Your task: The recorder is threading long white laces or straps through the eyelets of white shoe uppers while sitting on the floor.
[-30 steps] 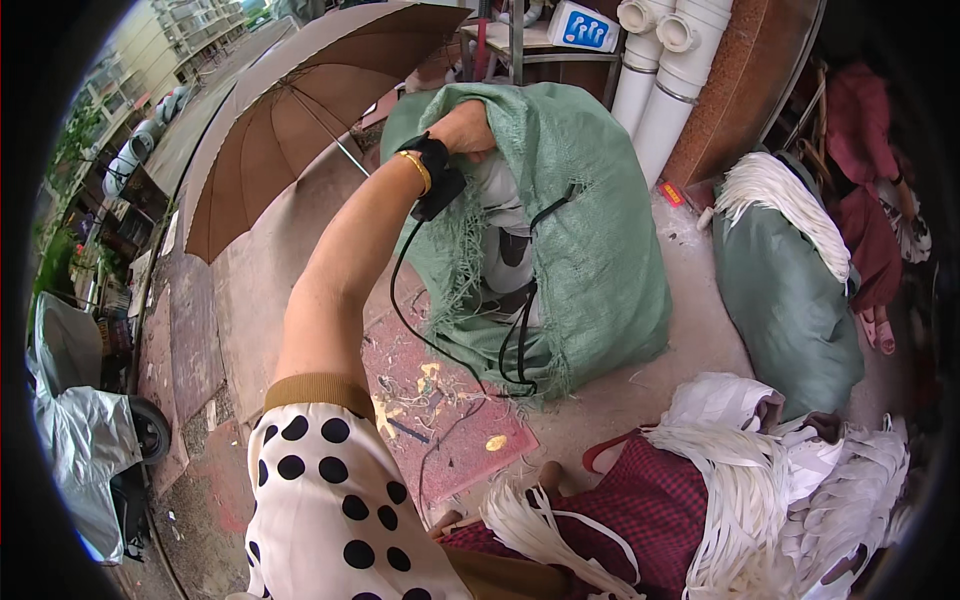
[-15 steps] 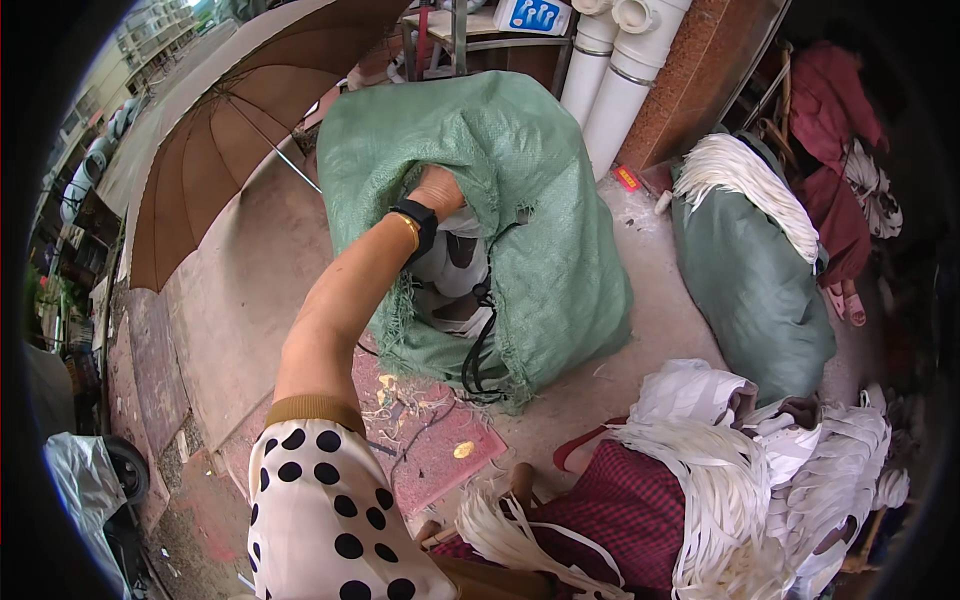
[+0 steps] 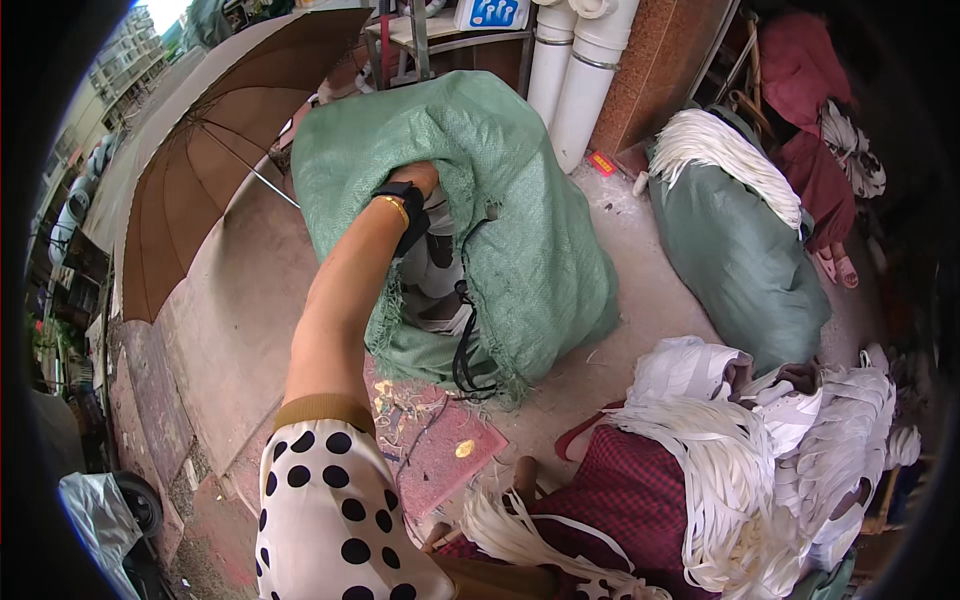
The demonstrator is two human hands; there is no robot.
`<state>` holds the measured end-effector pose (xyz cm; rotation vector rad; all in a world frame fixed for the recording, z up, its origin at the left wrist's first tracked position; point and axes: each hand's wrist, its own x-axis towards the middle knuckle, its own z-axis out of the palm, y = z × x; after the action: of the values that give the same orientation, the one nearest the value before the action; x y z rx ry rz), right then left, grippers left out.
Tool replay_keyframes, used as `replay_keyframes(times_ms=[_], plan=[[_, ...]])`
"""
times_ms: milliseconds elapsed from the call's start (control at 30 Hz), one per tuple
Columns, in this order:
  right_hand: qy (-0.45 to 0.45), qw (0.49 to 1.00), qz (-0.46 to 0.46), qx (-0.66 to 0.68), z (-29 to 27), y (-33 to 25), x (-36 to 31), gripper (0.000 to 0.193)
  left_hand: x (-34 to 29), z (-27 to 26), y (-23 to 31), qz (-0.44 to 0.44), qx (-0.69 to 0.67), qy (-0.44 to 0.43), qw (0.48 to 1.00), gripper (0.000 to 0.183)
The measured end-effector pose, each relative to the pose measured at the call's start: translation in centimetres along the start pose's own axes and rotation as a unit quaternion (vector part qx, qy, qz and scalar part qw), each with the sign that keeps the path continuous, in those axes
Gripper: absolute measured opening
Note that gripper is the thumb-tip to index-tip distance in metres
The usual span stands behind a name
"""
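The left hand [image 3: 420, 180] is raised to the mouth of a large green woven sack [image 3: 520, 210] that stands on the concrete floor [image 3: 250, 300] in front of white pipes [image 3: 575, 70]. The fingers are hidden behind the frayed upper edge of the sack opening, so it cannot be told whether they clasp the cloth or merely press against it. A black band [image 3: 405, 200] and a yellow bangle sit at the wrist. The right hand is not in view.

The sack leans slightly, its mouth turned toward the person. Inside, pale bundled material [image 3: 435, 290] shows, and black cords [image 3: 465, 350] hang out over the lower lip to the floor. A brown umbrella [image 3: 210, 150] stands open to the left, near the sack but apart from it. A second green sack [image 3: 740, 240], topped with white strips, lies to the right, well apart. More white strips [image 3: 740, 460] are heaped over the person's lap.

Judgement: to hold the mouth open well, the hand should take a full fold of the edge rather than the loose fringe, which would likely tear or slip. The dangling cords may snag on anything drawn out; they are best cleared aside first.
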<state>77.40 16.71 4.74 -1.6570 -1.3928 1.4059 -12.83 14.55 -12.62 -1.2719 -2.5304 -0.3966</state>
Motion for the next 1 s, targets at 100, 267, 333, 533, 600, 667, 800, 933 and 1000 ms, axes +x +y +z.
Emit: replay_keyframes(times_ms=[100, 267, 333, 533, 600, 667, 800, 933, 1000], plan=[[0.009, 1.000, 0.002, 0.015, -0.6, 0.9, -1.0, 0.047, 0.1, 1.5, -0.2, 0.040, 0.012, -0.061, 0.997, 0.038], [0.022, 0.999, 0.018, 0.030, -2.0, 2.3, -2.5, 0.048, -1.6, 4.2, -8.0, 0.025, 0.060, -0.123, 0.990, 0.039], [0.023, 0.999, 0.019, 0.037, -2.7, 2.9, -3.1, 0.048, -0.6, 5.9, -11.1, 0.009, 0.093, -0.123, 0.988, 0.040], [0.015, 0.997, 0.012, 0.078, -5.3, 5.2, -4.3, 0.049, 2.9, 8.8, -15.6, 0.031, 0.165, -0.086, 0.982, 0.042], [0.009, 0.996, 0.004, 0.089, -6.3, 5.8, -4.3, 0.049, 2.1, 8.6, -15.7, -0.020, 0.126, -0.125, 0.984, 0.043], [0.004, 0.995, -0.004, 0.101, -7.1, 6.3, -4.2, 0.049, 0.5, 8.2, -15.4, -0.060, 0.084, -0.156, 0.982, 0.044], [-0.014, 0.992, -0.017, 0.126, -7.7, 7.1, -3.8, 0.049, -4.9, 6.0, -12.6, -0.155, -0.024, -0.175, 0.972, 0.047], [-0.023, 0.994, -0.041, 0.095, -8.3, 8.3, -2.2, 0.052, -12.3, -1.8, -6.8, -0.240, -0.348, -0.191, 0.886, 0.052], [-0.035, 0.996, -0.084, 0.010, -8.9, 9.2, -1.1, 0.054, -15.5, -8.6, -1.8, -0.235, -0.490, -0.197, 0.816, 0.054]])
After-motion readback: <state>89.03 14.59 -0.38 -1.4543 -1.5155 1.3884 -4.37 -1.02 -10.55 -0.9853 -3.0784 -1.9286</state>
